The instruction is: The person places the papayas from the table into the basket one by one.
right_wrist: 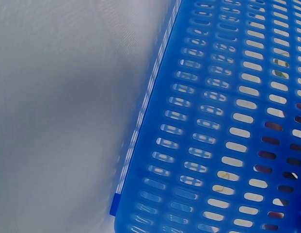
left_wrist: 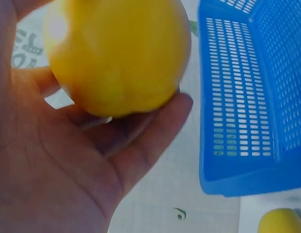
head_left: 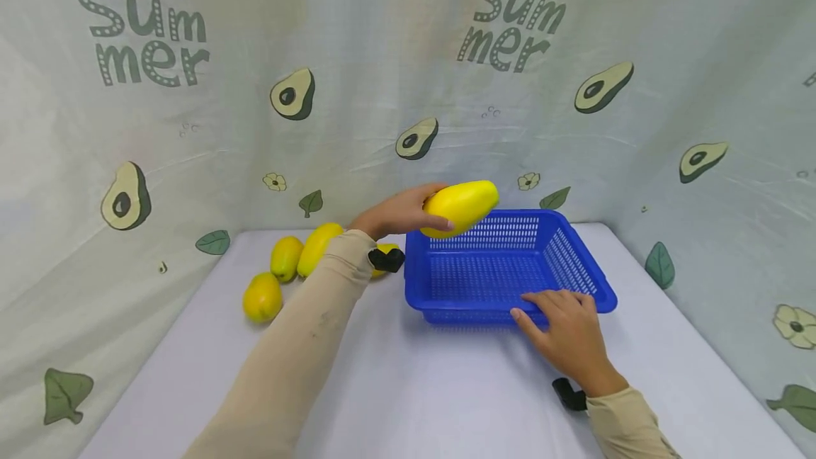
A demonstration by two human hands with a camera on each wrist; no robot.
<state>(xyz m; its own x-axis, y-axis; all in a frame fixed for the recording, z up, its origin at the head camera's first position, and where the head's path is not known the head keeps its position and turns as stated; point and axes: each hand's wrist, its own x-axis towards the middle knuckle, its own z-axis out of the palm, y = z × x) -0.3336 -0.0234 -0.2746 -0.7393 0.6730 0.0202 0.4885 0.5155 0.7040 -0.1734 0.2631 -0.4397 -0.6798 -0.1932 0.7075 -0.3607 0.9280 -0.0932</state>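
A long yellow papaya [head_left: 462,208] is gripped by my left hand [head_left: 408,211], raised over the back left part of the blue plastic basket [head_left: 414,282]. In the left wrist view, thumb and fingers [left_wrist: 150,145] wrap around the papaya [left_wrist: 121,58], whose lobed end faces the camera. My right hand [head_left: 564,331] holds the basket's front rim, fingers over the edge and thumb on the outer side. Only the slotted basket wall [right_wrist: 213,121] shows in the right wrist view; the hand itself is out of sight there. Inside the basket I see no fruit.
Several more yellow fruits lie on the white table [head_left: 408,395] left of the basket, among them a round one [head_left: 262,297] and a long one [head_left: 319,250]. My left forearm partly covers another fruit [head_left: 385,258]. A patterned curtain [head_left: 357,41] hangs behind the table.
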